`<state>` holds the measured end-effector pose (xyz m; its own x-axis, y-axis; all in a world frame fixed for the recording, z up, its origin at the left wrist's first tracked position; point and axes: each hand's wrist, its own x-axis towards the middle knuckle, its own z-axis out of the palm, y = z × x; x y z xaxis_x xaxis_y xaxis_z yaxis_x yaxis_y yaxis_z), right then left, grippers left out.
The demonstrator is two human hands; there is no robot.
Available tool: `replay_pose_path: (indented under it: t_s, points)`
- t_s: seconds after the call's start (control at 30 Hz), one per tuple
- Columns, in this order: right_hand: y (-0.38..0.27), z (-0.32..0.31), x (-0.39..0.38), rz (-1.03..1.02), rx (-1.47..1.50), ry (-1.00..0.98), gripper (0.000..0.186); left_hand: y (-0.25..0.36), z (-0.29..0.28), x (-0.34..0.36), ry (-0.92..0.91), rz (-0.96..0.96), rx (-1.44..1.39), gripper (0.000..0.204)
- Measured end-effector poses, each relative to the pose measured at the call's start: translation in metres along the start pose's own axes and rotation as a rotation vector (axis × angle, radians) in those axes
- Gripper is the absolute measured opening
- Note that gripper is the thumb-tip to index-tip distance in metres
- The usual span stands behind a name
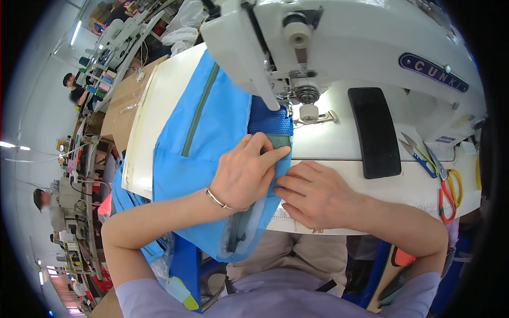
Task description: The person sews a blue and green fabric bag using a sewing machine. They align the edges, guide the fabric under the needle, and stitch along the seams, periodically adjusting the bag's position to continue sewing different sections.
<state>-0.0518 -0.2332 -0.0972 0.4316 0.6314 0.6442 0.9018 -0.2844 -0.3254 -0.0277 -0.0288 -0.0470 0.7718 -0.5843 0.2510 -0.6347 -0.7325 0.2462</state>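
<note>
A light blue fabric piece [183,116] lies across the sewing table, with a grey-green strip running down it. Near its right edge a darker blue mesh patch [269,119] reaches under the presser foot [288,110] of a white sewing machine [344,40]. My left hand [246,172], with a bracelet at the wrist, presses on the fabric just below the mesh, thumb and fingers closed at a grey-green band [278,140]. My right hand [315,193] has its fingers curled against the fabric's right edge; the fingertips are partly hidden there. The lower part of the fabric hangs over the table's front edge.
A black phone [374,132] lies right of the needle area. Farther right are scissors with red and yellow handles [444,193] and blue-handled snips [424,161]. A cardboard sheet [130,106] is at the left. Other people and machines line the far left.
</note>
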Motion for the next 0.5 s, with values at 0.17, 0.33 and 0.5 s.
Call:
replay_pose_path:
  t_s: [0.17, 0.33, 0.5]
  points:
    - [-0.005, -0.002, -0.002, -0.099, -0.158, -0.077, 0.030, -0.004, -0.016, 0.006, -0.141, -0.081, -0.120, 0.042]
    - [-0.011, -0.003, -0.001, -0.125, -0.109, -0.109, 0.035, -0.004, -0.037, -0.007, -0.253, -0.096, -0.225, 0.049]
    - [-0.016, -0.005, 0.001, -0.101, -0.156, -0.169, 0.037, 0.007, -0.036, -0.054, -0.118, 0.046, -0.116, 0.052]
